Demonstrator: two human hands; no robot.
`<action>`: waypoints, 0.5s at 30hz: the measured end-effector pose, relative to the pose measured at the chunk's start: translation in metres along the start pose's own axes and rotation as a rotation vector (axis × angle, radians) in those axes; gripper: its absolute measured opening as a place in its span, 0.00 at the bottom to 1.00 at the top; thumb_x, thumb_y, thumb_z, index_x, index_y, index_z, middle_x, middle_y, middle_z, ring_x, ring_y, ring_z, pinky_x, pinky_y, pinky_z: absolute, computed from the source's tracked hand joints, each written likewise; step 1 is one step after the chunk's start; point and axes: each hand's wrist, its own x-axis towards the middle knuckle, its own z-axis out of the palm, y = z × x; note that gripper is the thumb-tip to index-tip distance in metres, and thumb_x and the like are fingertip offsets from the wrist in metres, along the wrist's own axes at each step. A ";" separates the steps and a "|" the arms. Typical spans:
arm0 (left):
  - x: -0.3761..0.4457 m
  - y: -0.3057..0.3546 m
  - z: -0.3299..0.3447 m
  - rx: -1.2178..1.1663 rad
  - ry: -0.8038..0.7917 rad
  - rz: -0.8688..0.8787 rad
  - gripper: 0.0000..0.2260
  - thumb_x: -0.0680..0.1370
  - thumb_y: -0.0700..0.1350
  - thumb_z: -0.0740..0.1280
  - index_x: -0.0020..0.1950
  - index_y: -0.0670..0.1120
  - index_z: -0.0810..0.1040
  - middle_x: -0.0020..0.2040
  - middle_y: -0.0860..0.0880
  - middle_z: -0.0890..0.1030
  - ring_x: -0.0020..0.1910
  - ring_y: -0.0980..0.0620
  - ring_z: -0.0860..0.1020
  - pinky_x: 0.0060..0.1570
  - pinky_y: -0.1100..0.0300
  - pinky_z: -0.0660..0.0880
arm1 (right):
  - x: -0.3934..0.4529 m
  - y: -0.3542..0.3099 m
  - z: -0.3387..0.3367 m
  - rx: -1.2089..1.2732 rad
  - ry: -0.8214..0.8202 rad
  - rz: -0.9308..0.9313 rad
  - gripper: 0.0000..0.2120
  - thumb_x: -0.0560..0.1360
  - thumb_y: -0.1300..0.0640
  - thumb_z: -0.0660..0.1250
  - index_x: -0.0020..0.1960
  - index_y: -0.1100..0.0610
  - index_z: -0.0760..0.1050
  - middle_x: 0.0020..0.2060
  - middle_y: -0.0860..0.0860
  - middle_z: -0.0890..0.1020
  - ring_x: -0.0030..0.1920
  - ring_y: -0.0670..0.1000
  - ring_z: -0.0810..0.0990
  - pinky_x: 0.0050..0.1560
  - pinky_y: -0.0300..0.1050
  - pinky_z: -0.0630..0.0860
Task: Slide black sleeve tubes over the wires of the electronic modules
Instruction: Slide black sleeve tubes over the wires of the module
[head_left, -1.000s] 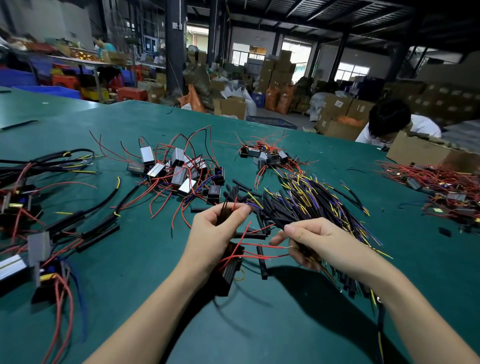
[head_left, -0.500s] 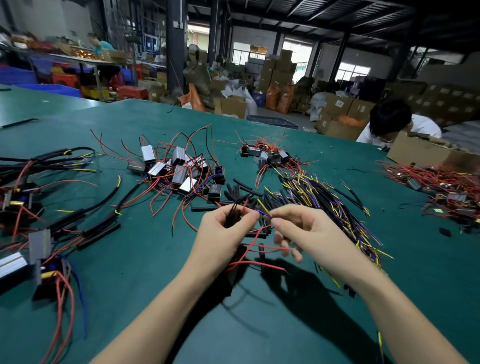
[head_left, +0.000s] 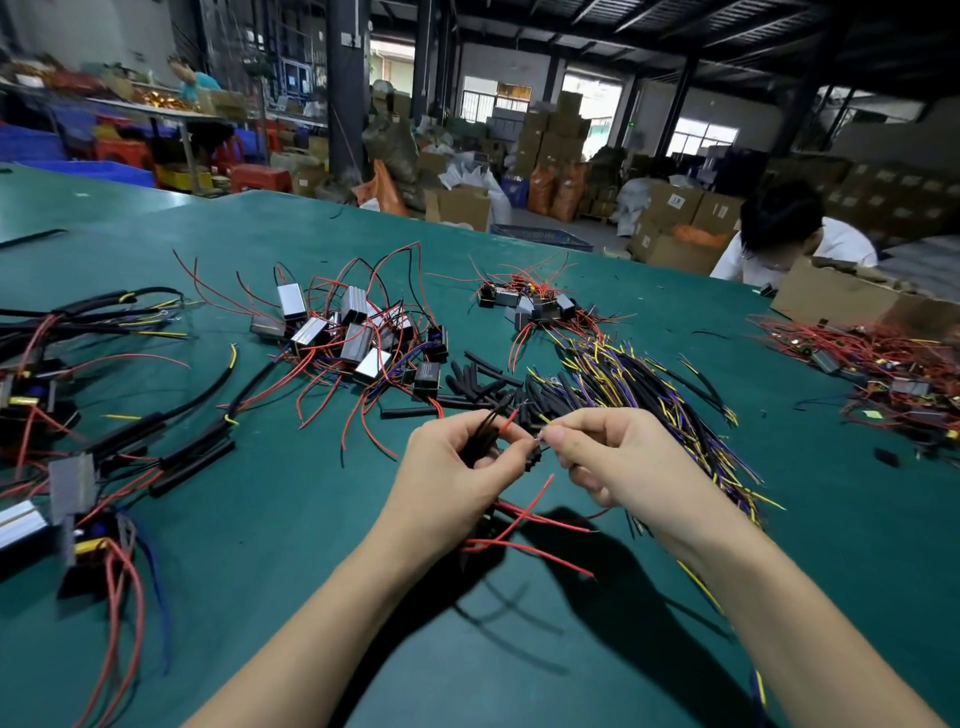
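Note:
My left hand (head_left: 457, 483) pinches black and red wires of a dark electronic module that hangs below my palm, mostly hidden; its red wires (head_left: 524, 525) trail out underneath. My right hand (head_left: 618, 462) pinches thin yellow and purple wire ends right beside the left fingertips. Whether a sleeve sits between the fingers I cannot tell. Loose black sleeve tubes (head_left: 472, 387) lie on the green table (head_left: 311, 519) just beyond my hands. A bundle of sleeved yellow and purple wires (head_left: 649, 384) fans out to the right.
A pile of silver modules with red wires (head_left: 348, 332) lies at centre left, a smaller pile (head_left: 535, 306) behind. Finished sleeved assemblies (head_left: 78, 415) cover the left edge. More red-wired parts (head_left: 883, 364) and a cardboard box (head_left: 841, 296) sit at right, with a seated person (head_left: 789, 244) beyond.
My right hand left the wire bundle, moved left and up, and now meets my left fingertips. Both hands rose slightly from the table; the bundle lies on the table now.

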 end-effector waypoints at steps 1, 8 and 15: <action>0.000 0.000 0.000 -0.020 -0.013 -0.010 0.05 0.74 0.38 0.70 0.38 0.43 0.80 0.23 0.55 0.64 0.24 0.59 0.60 0.27 0.71 0.61 | 0.000 0.000 0.000 0.011 0.000 0.007 0.09 0.77 0.62 0.65 0.39 0.57 0.79 0.28 0.49 0.70 0.25 0.45 0.62 0.23 0.33 0.56; 0.000 0.002 -0.001 -0.062 -0.085 -0.046 0.06 0.78 0.39 0.66 0.41 0.43 0.79 0.23 0.62 0.73 0.24 0.68 0.70 0.28 0.77 0.64 | -0.001 -0.001 0.000 -0.028 -0.025 -0.025 0.08 0.78 0.62 0.65 0.41 0.58 0.78 0.27 0.46 0.70 0.25 0.43 0.63 0.23 0.30 0.58; 0.000 0.001 0.000 -0.058 -0.046 -0.056 0.07 0.78 0.41 0.66 0.39 0.45 0.77 0.23 0.61 0.72 0.24 0.67 0.68 0.27 0.76 0.63 | 0.000 -0.002 0.000 -0.266 0.016 -0.129 0.08 0.77 0.60 0.65 0.40 0.57 0.77 0.28 0.47 0.71 0.29 0.43 0.66 0.33 0.37 0.64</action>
